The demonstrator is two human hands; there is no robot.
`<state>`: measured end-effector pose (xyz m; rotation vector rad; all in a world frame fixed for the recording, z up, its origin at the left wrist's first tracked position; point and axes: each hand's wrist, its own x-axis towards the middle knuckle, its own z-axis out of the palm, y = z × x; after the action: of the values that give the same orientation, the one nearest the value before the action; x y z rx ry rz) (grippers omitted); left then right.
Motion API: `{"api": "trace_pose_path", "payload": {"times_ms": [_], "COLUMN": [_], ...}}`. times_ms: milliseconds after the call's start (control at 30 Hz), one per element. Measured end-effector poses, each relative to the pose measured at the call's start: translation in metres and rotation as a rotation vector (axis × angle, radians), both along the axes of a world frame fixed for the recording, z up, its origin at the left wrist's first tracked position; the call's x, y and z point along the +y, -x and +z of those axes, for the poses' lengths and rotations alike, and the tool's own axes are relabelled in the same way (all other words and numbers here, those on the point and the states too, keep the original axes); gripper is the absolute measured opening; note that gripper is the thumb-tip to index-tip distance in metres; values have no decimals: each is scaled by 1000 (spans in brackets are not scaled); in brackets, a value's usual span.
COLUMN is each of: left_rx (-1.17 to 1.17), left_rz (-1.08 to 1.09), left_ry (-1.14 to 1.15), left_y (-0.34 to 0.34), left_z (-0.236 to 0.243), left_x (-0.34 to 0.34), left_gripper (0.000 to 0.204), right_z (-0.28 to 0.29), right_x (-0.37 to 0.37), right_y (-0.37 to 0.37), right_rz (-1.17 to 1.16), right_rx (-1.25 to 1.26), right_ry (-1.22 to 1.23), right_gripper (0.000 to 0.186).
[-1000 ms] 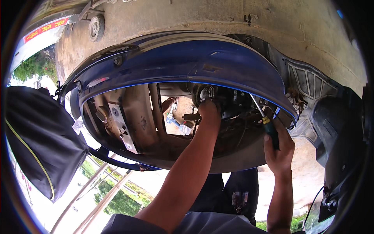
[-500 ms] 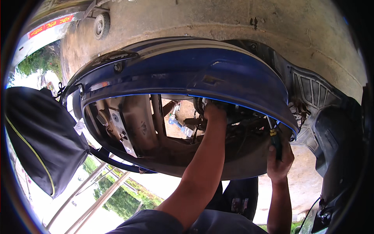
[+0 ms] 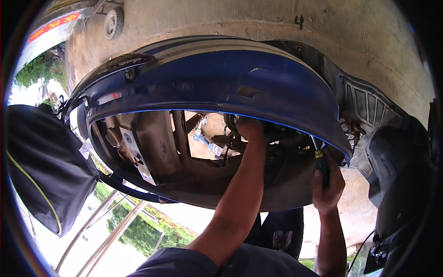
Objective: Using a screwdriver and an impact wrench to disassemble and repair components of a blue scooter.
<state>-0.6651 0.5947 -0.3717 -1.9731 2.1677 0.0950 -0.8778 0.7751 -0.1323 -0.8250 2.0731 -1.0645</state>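
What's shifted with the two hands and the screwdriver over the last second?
The left hand has pushed further up under the blue body panel, so its fingers are now hidden behind the panel's lower edge. The right hand has dropped slightly, still gripping the green-handled screwdriver with the shaft angled up under the panel. Nothing was let go; the black seat is unchanged.
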Motion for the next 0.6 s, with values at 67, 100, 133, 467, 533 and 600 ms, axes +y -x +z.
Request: {"api": "trace_pose_path", "payload": {"times_ms": [67, 100, 133, 467, 533, 600], "left_rx": [33, 31, 20, 284, 430, 799], "left_rz": [0, -14, -14, -83, -42, 118], "left_ry": [-97, -130, -123, -398, -376, -268], "left_y": [36, 44, 36, 15, 11, 16], "left_z": [30, 51, 55, 51, 48, 49], "left_x": [18, 9, 3, -11, -4, 3], "left_gripper": [41, 38, 38, 33, 32, 40], "right_z": [-3, -2, 0, -3, -3, -3], "right_x": [15, 14, 12, 8, 9, 7], "right_y": [4, 4, 3, 1, 2, 0], "right_rz": [3, -9, -9, 2, 5, 15], "right_rx": [8, -20, -31, 1, 21, 34], "right_ry": [-72, -81, -73, -53, -54, -63], "right_gripper": [46, 45, 45, 48, 48, 47]}}
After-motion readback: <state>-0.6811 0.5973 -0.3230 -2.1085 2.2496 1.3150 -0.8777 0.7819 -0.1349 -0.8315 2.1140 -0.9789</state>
